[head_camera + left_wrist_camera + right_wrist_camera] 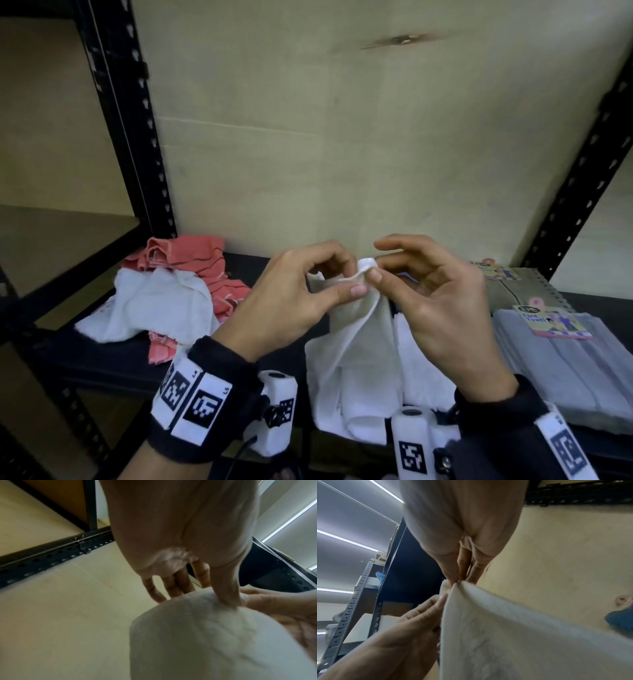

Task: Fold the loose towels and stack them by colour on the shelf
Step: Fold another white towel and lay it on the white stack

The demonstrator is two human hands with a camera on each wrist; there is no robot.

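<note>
Both the left hand (291, 294) and right hand (435, 301) pinch one corner of a white towel (356, 346), seemingly mid-fold. Loose pink and white towels (178, 291) remain at the shelf's (102, 363) left end; grey towels (561, 363) sit stacked at its right.

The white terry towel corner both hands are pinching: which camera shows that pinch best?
The head view: the left hand and right hand both pinch the white terry towel at one raised corner, the rest draping to the black metal shelf. The wrist views show only blurred cloth close up, with fingertips meeting at its edge.
</note>
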